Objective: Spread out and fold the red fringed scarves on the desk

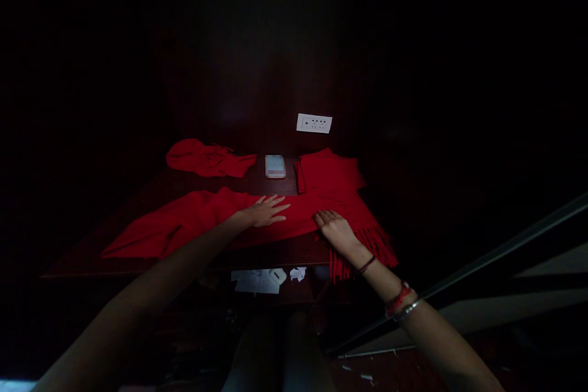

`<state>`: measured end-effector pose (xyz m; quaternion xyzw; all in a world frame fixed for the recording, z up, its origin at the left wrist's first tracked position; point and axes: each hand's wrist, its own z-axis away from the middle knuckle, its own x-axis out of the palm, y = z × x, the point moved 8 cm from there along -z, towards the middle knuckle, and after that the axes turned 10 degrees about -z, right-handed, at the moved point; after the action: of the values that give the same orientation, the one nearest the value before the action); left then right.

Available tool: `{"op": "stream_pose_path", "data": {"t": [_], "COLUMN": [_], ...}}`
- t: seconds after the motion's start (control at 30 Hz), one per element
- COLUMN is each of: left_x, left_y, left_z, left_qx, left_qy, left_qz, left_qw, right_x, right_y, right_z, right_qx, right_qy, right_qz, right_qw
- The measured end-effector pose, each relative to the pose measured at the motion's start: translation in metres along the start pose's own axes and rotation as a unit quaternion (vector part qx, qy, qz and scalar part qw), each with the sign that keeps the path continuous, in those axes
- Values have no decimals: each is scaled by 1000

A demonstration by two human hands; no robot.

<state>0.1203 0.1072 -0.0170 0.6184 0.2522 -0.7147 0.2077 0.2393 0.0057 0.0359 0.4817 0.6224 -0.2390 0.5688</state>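
A long red scarf [193,214] with fringe lies stretched across the dark table, rumpled at its left end and flatter towards the right. My left hand [265,213] rests flat on its middle, fingers spread, with a ring on one finger. Further right, my right hand [335,229] has its fingers curled together at the scarf's near edge, just beside the fringe [374,244]. The fingertips press or grip the cloth there. Bracelets circle my right wrist and forearm.
Behind the scarf lie a bunched red cloth [206,159], a small pale box or card [275,166] and a folded red cloth [328,171]. A white socket plate [314,123] is on the dark wall. Papers [257,280] lie below the table's front edge [138,274].
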Motion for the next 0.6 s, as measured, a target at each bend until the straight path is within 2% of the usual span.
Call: {"op": "stream_pose_path", "data": {"t": [0.1, 0.23, 0.33, 0.47, 0.6], "left_x": [5, 5, 4, 6, -1], "left_y": [-2, -1, -2, -3, 2], "left_z": [9, 14, 12, 7, 10], "left_qx": [1, 6, 9, 5, 10], "left_qy": [3, 32, 13, -13, 36], "left_qz": [3, 0, 1, -3, -41], "left_qw": [1000, 999, 1000, 1000, 998], "right_x": [-9, 0, 2, -11, -4], "right_y": [18, 39, 45, 49, 48], "right_z": [-2, 4, 10, 16, 24], "right_qx": [3, -3, -27, -36, -6], "right_qy": [16, -12, -22, -6, -91], "right_qz": [0, -12, -12, -3, -30], "right_qw": [1000, 1000, 999, 999, 995]}}
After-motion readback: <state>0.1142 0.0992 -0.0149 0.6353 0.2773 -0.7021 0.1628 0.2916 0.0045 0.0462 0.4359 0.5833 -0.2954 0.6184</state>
